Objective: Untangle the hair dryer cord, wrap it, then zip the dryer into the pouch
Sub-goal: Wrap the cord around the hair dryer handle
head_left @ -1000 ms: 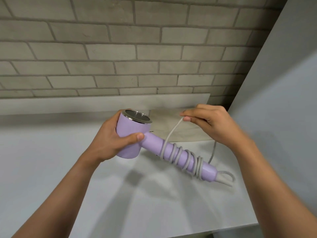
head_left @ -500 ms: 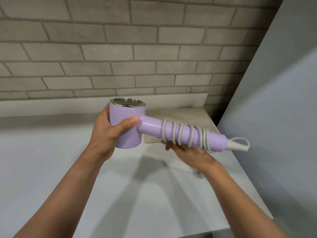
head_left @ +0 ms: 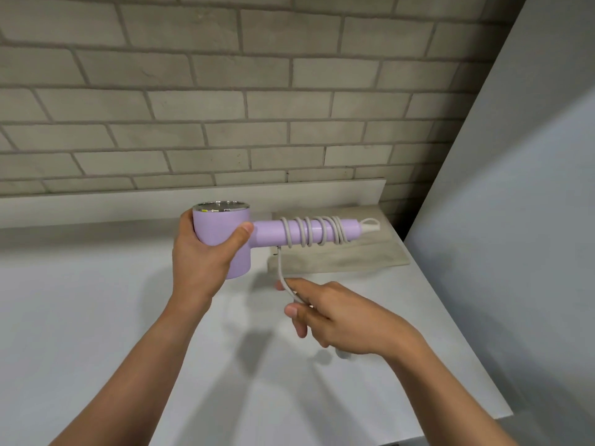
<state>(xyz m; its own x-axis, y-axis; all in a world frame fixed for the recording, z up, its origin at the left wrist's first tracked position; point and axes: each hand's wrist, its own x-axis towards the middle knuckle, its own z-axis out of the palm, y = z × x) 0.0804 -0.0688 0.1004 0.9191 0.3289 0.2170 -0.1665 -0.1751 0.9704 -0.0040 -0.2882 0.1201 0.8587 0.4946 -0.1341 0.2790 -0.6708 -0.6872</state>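
Note:
A lilac hair dryer (head_left: 225, 239) with a chrome rim is held in the air above the white counter, its handle pointing right. My left hand (head_left: 201, 255) grips the dryer's barrel, thumb across the front. A grey cord (head_left: 309, 235) is coiled several times round the handle, and its free length drops from under the handle to my right hand (head_left: 331, 317), which pinches it below the dryer. A flat beige pouch (head_left: 341, 262) lies on the counter behind the handle, by the back right corner.
The white counter (head_left: 96, 300) ends at a front edge near me and a right edge beside a grey wall panel (head_left: 515, 220). A brick wall (head_left: 225, 107) with a low white ledge runs along the back.
The dryer has levelled out, handle now horizontal. My right hand went from above the handle, under it, and now down towards me, drawing the cord out below the handle.

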